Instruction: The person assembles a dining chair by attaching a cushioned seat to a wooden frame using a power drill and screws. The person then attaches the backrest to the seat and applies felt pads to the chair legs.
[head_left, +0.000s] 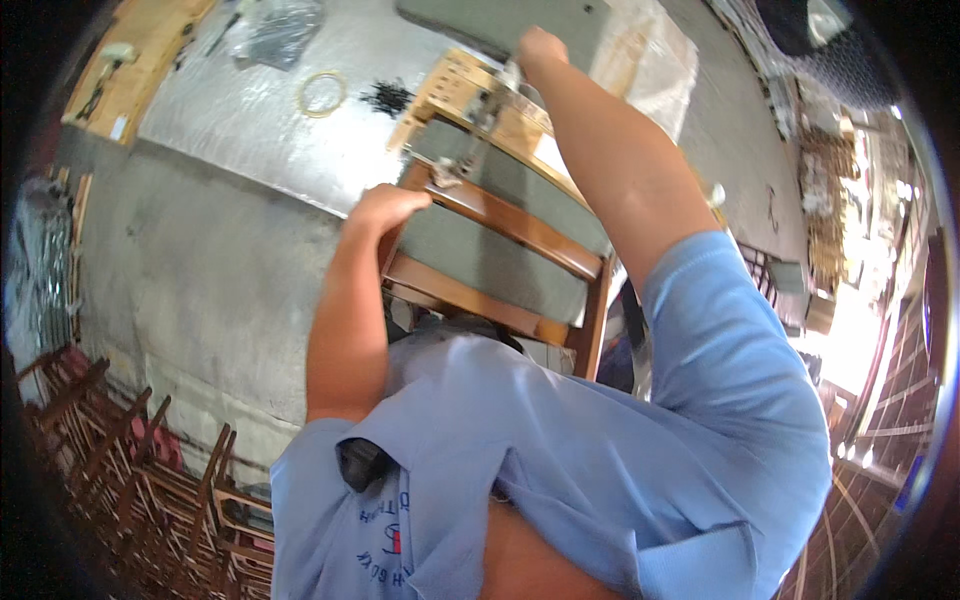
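Observation:
A brown varnished wooden chair frame (pixel 510 234), with crossrails and side posts, lies in front of my body. My left hand (pixel 388 207) is closed around its upper left corner. Along the frame's far side is a pale wooden jig (pixel 455 85) with drilled holes and metal clamp parts (pixel 487 108). Beyond it, my right hand (pixel 541 50) is closed in a fist at the jig's far edge, arm stretched out. Whatever it grips is mostly hidden. A small metal clamp (pixel 445 172) sits by the frame's upper rail, near my left hand.
On the metal-topped table (pixel 235 135) lie a yellowish ring (pixel 322 94), a pile of black screws (pixel 388 97) and a clear plastic bag (pixel 285 35). A mallet (pixel 115 53) rests on a board at far left. Stacked wooden frames (pixel 150 470) stand at lower left.

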